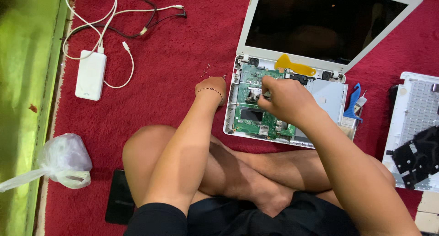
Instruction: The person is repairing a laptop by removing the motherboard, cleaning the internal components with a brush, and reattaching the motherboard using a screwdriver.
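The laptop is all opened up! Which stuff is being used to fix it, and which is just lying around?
In use:
opened white laptop
green circuit board
right hand working on it
left hand beside the loose screws
yellow pry tool
blue pry tool
removed keyboard panel

Lying about:
white power bank
cables
plastic bag
black phone

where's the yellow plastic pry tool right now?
In the head view, the yellow plastic pry tool lies across the hinge edge of the opened white laptop, just below its dark screen and above the green circuit board, beyond the right hand.
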